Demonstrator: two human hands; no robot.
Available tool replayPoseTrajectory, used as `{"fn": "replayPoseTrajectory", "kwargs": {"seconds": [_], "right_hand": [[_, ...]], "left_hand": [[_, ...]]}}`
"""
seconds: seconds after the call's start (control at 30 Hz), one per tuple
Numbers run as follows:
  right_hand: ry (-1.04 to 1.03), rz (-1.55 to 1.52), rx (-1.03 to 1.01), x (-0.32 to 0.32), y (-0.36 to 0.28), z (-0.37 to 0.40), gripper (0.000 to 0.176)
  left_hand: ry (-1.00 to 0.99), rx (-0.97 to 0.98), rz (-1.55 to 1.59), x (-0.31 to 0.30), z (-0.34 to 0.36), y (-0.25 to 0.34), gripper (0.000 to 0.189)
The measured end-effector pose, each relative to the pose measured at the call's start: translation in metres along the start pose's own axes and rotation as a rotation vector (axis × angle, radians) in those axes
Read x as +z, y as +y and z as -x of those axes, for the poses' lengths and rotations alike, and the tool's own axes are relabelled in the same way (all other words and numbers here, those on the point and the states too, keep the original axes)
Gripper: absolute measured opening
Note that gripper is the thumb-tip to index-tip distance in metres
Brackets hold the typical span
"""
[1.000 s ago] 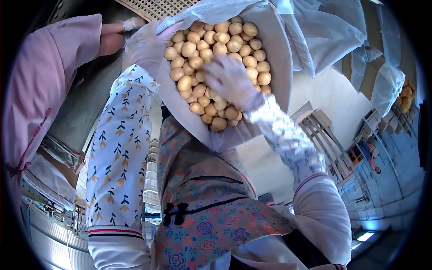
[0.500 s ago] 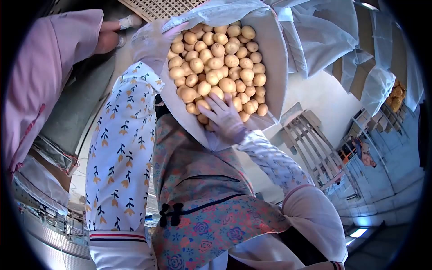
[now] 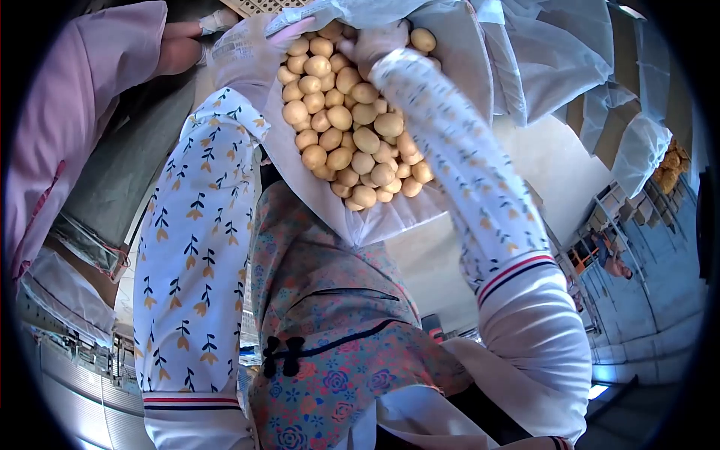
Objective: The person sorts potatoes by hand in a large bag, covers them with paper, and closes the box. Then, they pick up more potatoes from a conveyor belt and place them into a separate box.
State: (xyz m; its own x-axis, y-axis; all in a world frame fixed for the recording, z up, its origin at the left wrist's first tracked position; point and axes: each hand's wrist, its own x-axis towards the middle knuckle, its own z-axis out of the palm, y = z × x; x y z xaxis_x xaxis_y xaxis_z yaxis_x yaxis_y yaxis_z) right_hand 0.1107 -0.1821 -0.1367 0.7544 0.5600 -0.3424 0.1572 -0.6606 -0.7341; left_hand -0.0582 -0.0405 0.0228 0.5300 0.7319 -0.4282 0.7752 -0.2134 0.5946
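Small round tan potatoes (image 3: pixel 339 118) fill a box lined with a pale plastic bag (image 3: pixel 457 71) in front of me. My left hand (image 3: pixel 241 64), in a thin glove, grips the box at its far left rim, its fingertips lying over the liner. At the far end my gloved right hand (image 3: pixel 379 45) reaches down onto the potatoes with the back of the hand up. Its fingers are partly hidden and blurred. The right forearm crosses above the right part of the heap and covers some potatoes.
More plastic-lined boxes (image 3: pixel 555 60) stand on the right. A person in a pink garment (image 3: pixel 90 90) is close on the left. A perforated tan crate (image 3: pixel 262 6) shows at the top edge. Racks (image 3: pixel 619 217) and another person (image 3: pixel 611 255) appear farther right.
My right hand has moved from the near edge of the potatoes to the far end of the box. Its forearm now lies over the heap. The left hand stays at the rim.
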Motion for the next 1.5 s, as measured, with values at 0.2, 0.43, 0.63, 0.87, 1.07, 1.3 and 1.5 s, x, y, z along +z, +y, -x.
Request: {"fn": "replayPoseTrajectory", "kwargs": {"seconds": [0.2,0.43,0.63,0.87,1.07,1.3,1.5], "right_hand": [[-0.254,1.039,-0.568,-0.055,-0.058,0.098,0.056],[-0.247,0.64,-0.538,-0.097,-0.037,0.205,0.052],[-0.437,0.566,-0.39,-0.137,-0.012,0.286,0.066],[-0.349,0.255,-0.495,-0.146,-0.044,0.211,0.023],[-0.273,0.605,-0.351,-0.093,-0.021,0.012,0.059],[-0.136,0.433,-0.41,-0.074,-0.007,0.133,0.072],[-0.333,0.481,-0.344,-0.094,-0.042,0.257,0.063]], "left_hand": [[-0.004,0.006,-0.013,-0.002,-0.001,0.005,0.052],[-0.009,-0.009,-0.025,-0.001,-0.001,0.002,0.053],[-0.013,-0.014,-0.023,-0.001,-0.004,0.002,0.053],[-0.021,-0.001,-0.029,0.002,-0.004,0.003,0.054],[-0.025,0.008,-0.048,0.003,0.0,0.006,0.055],[-0.035,0.003,-0.057,0.003,0.0,0.009,0.056],[-0.042,0.004,-0.076,0.002,0.001,0.01,0.057]]}}
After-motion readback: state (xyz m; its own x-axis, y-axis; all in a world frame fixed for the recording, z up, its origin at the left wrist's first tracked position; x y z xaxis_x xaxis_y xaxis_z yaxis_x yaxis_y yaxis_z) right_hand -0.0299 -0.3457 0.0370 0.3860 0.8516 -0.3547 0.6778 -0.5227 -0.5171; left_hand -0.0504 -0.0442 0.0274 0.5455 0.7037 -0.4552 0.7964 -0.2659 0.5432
